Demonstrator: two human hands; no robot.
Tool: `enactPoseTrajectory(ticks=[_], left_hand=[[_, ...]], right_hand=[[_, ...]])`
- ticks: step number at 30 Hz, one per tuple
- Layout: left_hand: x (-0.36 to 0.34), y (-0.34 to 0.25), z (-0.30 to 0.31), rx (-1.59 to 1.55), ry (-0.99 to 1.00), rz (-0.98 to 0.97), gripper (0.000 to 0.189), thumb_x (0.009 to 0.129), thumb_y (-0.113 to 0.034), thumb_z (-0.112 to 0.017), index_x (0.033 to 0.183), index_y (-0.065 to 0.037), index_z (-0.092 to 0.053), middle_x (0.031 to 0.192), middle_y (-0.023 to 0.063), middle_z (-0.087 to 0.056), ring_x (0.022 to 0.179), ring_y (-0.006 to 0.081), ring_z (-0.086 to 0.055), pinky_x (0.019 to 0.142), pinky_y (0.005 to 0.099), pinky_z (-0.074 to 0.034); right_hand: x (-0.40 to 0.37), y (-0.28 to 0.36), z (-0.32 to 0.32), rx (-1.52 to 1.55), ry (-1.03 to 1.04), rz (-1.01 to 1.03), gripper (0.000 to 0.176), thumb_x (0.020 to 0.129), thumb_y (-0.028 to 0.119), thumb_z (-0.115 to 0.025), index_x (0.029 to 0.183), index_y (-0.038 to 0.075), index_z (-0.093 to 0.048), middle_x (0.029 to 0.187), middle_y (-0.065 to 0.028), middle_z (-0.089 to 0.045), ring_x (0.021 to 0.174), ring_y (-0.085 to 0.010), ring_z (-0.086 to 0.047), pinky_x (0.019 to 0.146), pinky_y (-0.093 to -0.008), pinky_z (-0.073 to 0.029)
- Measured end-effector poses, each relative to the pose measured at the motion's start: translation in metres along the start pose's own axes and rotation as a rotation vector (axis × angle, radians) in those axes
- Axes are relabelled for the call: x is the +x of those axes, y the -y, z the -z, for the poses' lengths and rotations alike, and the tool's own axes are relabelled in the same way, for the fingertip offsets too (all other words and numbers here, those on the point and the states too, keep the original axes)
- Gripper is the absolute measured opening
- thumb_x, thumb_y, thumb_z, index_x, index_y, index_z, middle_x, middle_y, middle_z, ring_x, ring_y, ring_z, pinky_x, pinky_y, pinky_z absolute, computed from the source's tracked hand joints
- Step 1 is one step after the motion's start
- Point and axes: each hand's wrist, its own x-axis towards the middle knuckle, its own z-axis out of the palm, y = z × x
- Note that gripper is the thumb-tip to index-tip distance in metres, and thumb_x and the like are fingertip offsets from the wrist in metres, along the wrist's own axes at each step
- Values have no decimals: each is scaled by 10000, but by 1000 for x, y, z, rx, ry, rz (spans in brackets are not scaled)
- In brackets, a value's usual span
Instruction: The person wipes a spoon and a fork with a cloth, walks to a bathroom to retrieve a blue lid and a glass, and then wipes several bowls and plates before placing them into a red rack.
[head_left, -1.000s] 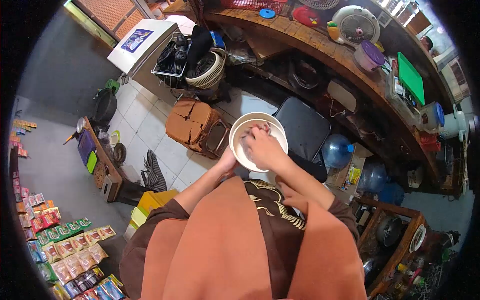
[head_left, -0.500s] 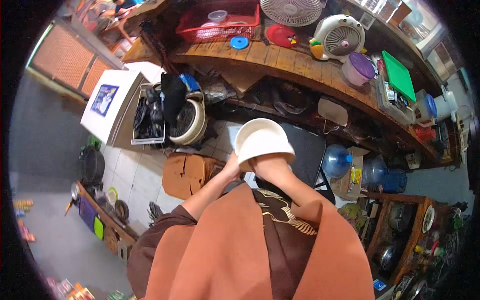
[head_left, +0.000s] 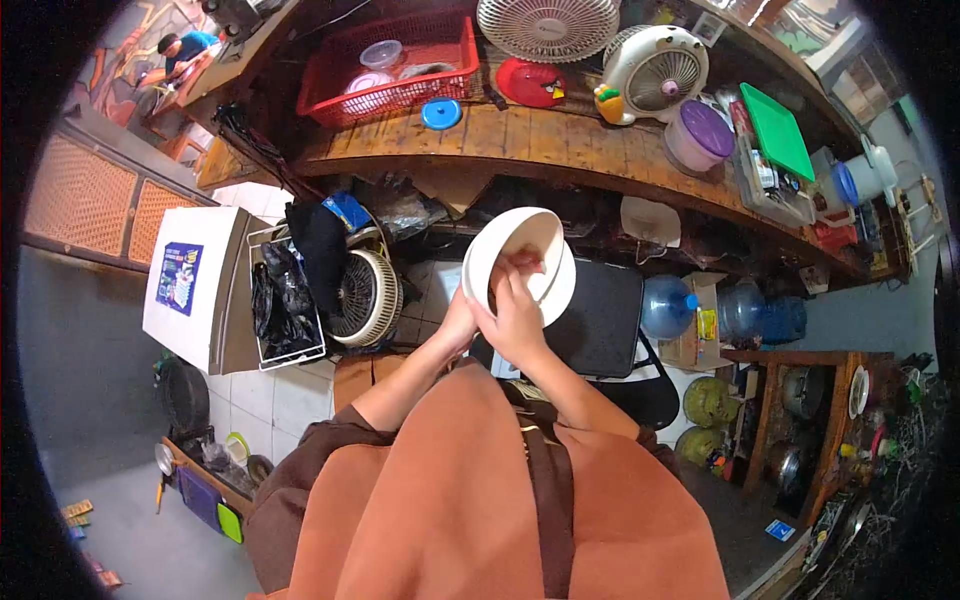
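I hold a white bowl (head_left: 540, 235) up in front of my chest, tilted on its side with the opening toward me. My left hand (head_left: 457, 327) grips its lower left rim from outside. My right hand (head_left: 517, 312) lies over the near rim with the fingers curled inside the bowl against its inner wall. I cannot tell whether anything is under those fingers. My brown sleeves and an orange apron fill the lower part of the view.
Ahead runs a long wooden counter (head_left: 520, 135) with a red basket (head_left: 400, 65), two fans (head_left: 655, 65), a purple-lidded tub (head_left: 698, 135) and a green board (head_left: 780, 130). Below are a black chair (head_left: 600, 320), water bottles (head_left: 668, 305), a white chest (head_left: 190, 285). A person (head_left: 180, 50) sits far left.
The bowl has turned from mouth-down to tilted with its opening toward me, and my right hand's fingers now reach inside. The view has swung further up toward the counter.
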Motion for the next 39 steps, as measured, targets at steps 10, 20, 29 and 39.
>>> enactPoseTrajectory(ticks=[10, 20, 29, 39], left_hand=[[-5, -4, -5, -142, 166, 302, 386, 839, -261, -412, 1155, -43, -371, 1063, 113, -497, 861, 191, -560, 641, 312, -518], [-35, 1, -11, -59, 170, 316, 336, 854, -273, -377, 1106, -58, -431, 997, 74, -537, 846, 163, -566, 680, 283, -502], [-14, -2, -2, -154, 276, 349, 430, 844, -318, -404, 1201, -86, -343, 1104, 88, -490, 953, 188, -527, 761, 351, -473], [23, -11, 14, -154, 258, 428, 363, 843, -249, -420, 1142, -44, -398, 1047, 82, -502, 932, 165, -513, 799, 310, -440]], right_hand=[[-5, -4, 61, -7, 610, 99, 551, 671, 188, -548, 1159, 4, -372, 1123, -229, -360, 1064, -315, -362, 867, -349, -321], [-28, -2, 66, -96, 558, -29, 256, 741, 202, -495, 923, 38, -567, 916, -129, -532, 863, -282, -512, 763, -347, -416], [2, 6, 66, -662, 87, 302, 469, 678, 114, -515, 1121, -5, -420, 1245, -168, -320, 1124, -303, -354, 932, -390, -284], [29, -1, 37, -292, 4, 1, 161, 636, 94, -544, 791, 58, -568, 965, -112, -503, 829, -304, -516, 683, -383, -430]])
